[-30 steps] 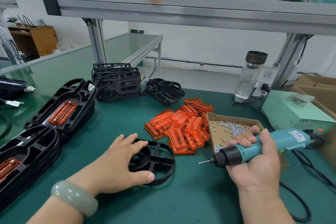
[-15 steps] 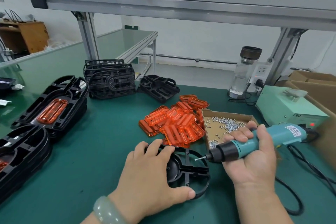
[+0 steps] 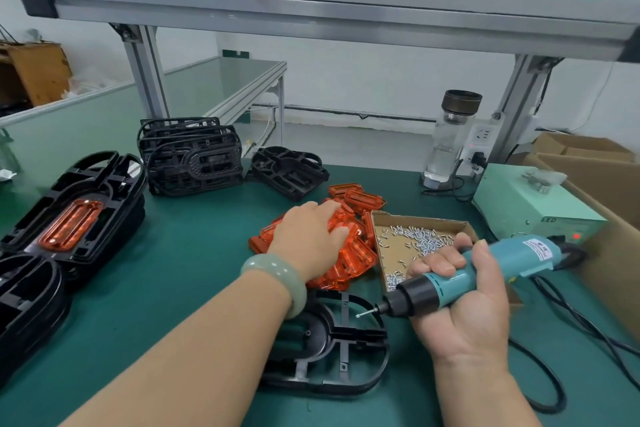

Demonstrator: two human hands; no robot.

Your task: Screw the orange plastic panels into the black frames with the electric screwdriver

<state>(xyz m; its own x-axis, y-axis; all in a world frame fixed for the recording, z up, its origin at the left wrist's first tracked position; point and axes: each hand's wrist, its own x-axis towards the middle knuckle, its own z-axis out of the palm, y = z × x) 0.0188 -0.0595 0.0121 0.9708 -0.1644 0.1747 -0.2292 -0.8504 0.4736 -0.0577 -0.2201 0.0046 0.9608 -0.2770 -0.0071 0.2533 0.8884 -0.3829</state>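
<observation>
- Far left: finished black frames (image 3: pixel 74 184) stacked on the green mat (image 3: pixel 194 270); the top one has an orange panel (image 3: pixel 71 224) seated in it.
- Behind those: a stack of bare frames (image 3: pixel 190 156) stood on edge, with a single frame (image 3: pixel 287 172) lying just to its right.
- Your left hand (image 3: pixel 308 236) is on the loose pile of orange panels (image 3: pixel 358 255), fingers fairly straight and laid over the top. Can't tell whether anything is pinched underneath.
- The working frame (image 3: pixel 346 336) lies flat near you, partly under your left forearm, no panel in it.
- Cardboard tray of screws (image 3: pixel 415 241) sits touching the pile's right side.
- Your right hand (image 3: pixel 467 312) is wrapped around the electric screwdriver (image 3: pixel 491 265), fingers curled tight; its bit tip (image 3: pixel 360 315) points left and hangs over the working frame.
- Right rear: a clear bottle (image 3: pixel 450 146), then the pale green power box (image 3: pixel 526 208).
</observation>
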